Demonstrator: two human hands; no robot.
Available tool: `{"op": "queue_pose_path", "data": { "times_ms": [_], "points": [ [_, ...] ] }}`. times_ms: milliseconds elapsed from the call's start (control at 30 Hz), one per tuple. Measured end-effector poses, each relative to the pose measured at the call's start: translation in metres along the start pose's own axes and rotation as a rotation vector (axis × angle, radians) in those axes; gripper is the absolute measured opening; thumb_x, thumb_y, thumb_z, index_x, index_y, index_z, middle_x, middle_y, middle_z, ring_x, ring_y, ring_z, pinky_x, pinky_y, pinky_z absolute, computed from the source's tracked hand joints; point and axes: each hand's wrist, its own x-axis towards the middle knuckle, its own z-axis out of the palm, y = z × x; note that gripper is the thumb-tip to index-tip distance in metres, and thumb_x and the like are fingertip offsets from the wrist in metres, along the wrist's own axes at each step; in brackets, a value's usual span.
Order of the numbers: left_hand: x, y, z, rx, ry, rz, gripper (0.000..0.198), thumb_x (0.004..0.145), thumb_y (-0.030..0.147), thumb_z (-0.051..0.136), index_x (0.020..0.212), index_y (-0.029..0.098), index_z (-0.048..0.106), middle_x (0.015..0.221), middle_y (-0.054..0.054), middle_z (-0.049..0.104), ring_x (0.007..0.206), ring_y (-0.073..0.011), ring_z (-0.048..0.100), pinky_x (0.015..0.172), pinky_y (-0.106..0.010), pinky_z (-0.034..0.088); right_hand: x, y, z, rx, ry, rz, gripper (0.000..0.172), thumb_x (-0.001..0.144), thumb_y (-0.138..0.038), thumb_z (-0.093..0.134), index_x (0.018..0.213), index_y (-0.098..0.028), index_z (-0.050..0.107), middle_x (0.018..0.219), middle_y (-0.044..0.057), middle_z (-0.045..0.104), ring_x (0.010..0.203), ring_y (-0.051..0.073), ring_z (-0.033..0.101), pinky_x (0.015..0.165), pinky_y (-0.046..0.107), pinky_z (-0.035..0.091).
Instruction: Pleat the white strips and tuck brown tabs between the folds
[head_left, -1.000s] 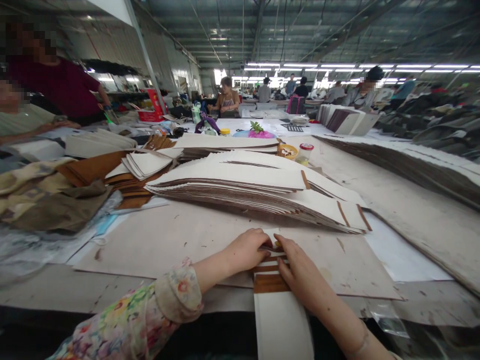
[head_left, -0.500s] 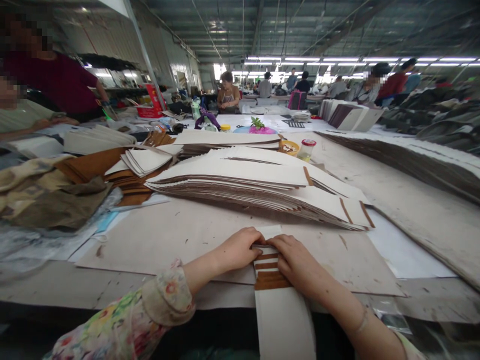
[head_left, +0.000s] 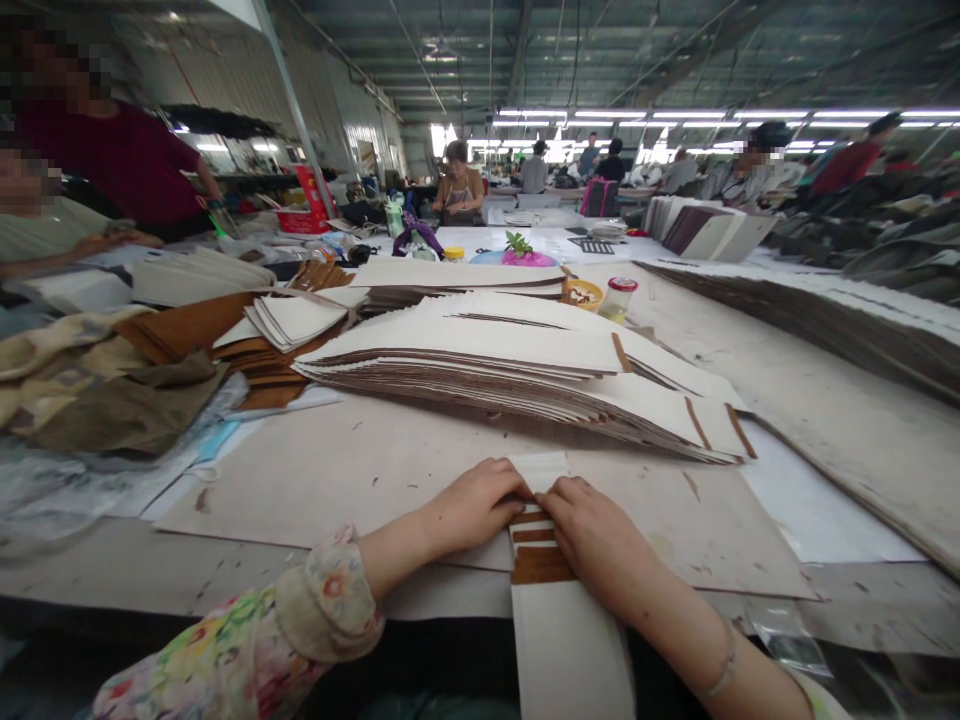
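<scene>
A long white panel (head_left: 570, 640) with brown bands across it runs from the table's front edge toward the stack. It looks like overlapped layers, each showing a brown edge. At its upper part, my left hand (head_left: 480, 505) pinches the left side, fingers bent and closed. From the right, my right hand (head_left: 589, 530) grips the same panel, its fingertips almost meeting those of the left. The fingertips hide the fold or edge between them. Just beyond lies a fanned stack of similar white panels (head_left: 480, 345), a few with brown bands at the right end.
A grey-beige board (head_left: 300, 480) lies under the work. Brown pieces (head_left: 270, 375) and khaki cloth (head_left: 127, 400) lie at left. A red-lidded jar (head_left: 619, 298) and yellow bowl (head_left: 581, 295) stand behind the stack. Long layered sheets (head_left: 825, 320) lie at right. Co-workers stand farther back.
Both hands stay on the panel; their fingertips have drawn closer together over its upper part. The view has shifted slightly.
</scene>
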Motion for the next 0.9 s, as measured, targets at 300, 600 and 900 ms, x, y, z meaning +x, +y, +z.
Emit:
{"op": "queue_pose_path", "data": {
  "times_ms": [300, 600, 900],
  "points": [
    [-0.008, -0.012, 0.003, -0.118, 0.062, -0.05, 0.013, 0.074, 0.015, 0.058, 0.087, 0.016, 0.057, 0.088, -0.003, 0.055, 0.088, -0.0164, 0.05, 0.081, -0.028, 0.041, -0.001, 0.003, -0.002, 0.18, 0.022, -0.067, 0.041, 0.074, 0.001, 0.037, 0.107, -0.017, 0.053, 0.099, 0.007, 0.053, 0.096, 0.018, 0.046, 0.088, 0.033, 0.037],
    [-0.01, -0.009, 0.004, -0.036, 0.067, 0.044, 0.008, 0.079, 0.014, 0.052, 0.086, 0.017, 0.056, 0.088, -0.003, 0.056, 0.089, -0.0164, 0.049, 0.082, -0.028, 0.04, 0.001, 0.005, 0.0, 0.208, -0.013, -0.089, 0.037, 0.073, 0.002, 0.038, 0.101, -0.017, 0.055, 0.095, 0.006, 0.054, 0.092, 0.018, 0.047, 0.085, 0.033, 0.039],
    [-0.022, -0.01, 0.005, 0.373, -0.021, 0.169, 0.02, 0.087, 0.015, 0.04, 0.102, 0.018, 0.053, 0.093, -0.004, 0.057, 0.086, -0.0176, 0.048, 0.076, -0.029, 0.04, 0.001, -0.001, -0.001, 0.071, -0.029, -0.094, 0.031, 0.076, 0.001, 0.04, 0.094, -0.017, 0.057, 0.089, 0.005, 0.054, 0.084, 0.018, 0.049, 0.076, 0.032, 0.042]
  ]
}}
